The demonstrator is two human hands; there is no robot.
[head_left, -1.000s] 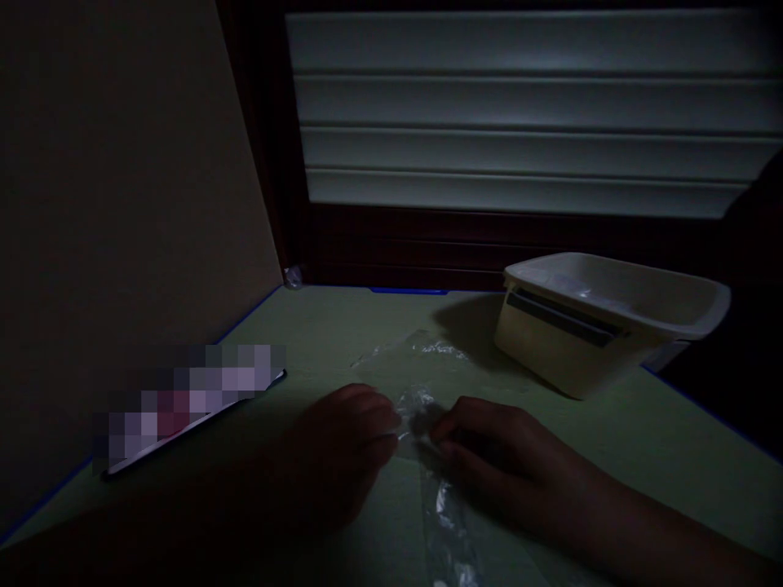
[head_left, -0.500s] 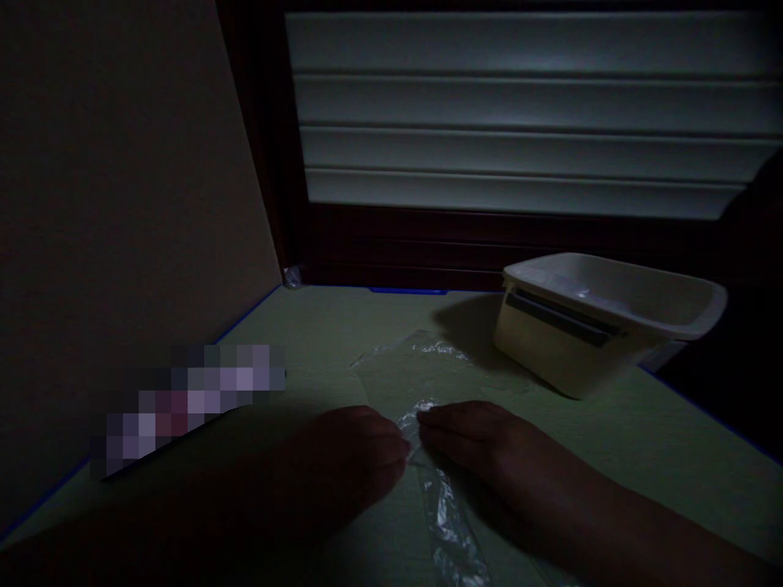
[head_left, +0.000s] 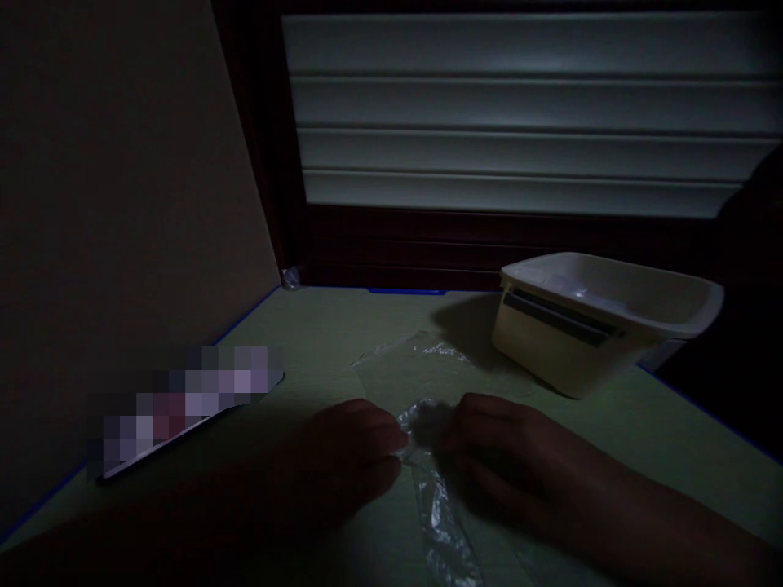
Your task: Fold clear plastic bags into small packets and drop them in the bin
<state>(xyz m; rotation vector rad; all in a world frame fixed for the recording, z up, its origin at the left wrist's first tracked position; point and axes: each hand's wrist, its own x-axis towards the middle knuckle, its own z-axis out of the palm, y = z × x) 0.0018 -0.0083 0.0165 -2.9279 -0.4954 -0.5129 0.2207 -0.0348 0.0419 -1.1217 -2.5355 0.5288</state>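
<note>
Trailing nearer than the fingers (head_left: 387,434), a creased tail of clear plastic film (head_left: 444,526) is spread on the worktop (head_left: 342,314). Its bunched middle is touched by the left hand (head_left: 355,448); the right hand (head_left: 507,456) is curled just beside it. Whether film is gripped by either hand's fingers cannot be told. A pixelated object (head_left: 196,399) is set left of the fingers, a cream tub (head_left: 544,350) beyond them to the right, and a slatted panel (head_left: 519,106) farthest off.

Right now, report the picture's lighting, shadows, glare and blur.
Head view: dim overall, left hand sunk in gloom; head view: shadow on the pale green tabletop left of the cream plastic bin, glints on the clear plastic film; head view: right hand looks soft-edged, pixel blocks mask a dark-edged flat object.
</note>
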